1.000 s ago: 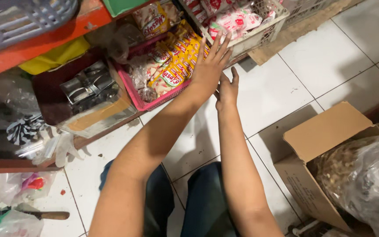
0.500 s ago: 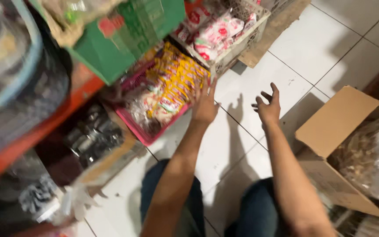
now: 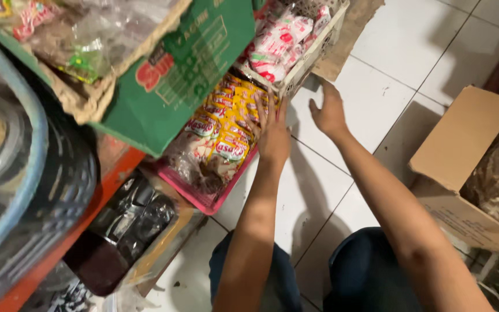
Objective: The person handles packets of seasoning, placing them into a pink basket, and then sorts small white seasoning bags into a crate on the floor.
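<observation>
Nearest the camera the person's knees frame the white tiled floor [image 3: 342,190]. Beyond them the left hand [image 3: 274,136] lies fingers spread on the yellow snack packets [image 3: 226,124] at the near right edge of the pink tray [image 3: 203,199], gripping nothing. The right hand [image 3: 329,112] hovers open just beside the white crate's [image 3: 310,58] corner. The step in hand seems to be steadying or shifting the tray; next would call for a firm hold on its rim. The tray's long axis runs diagonally, pointing from the lower left toward the crate. A cardboard box [image 3: 463,156] stands at the right.
</observation>
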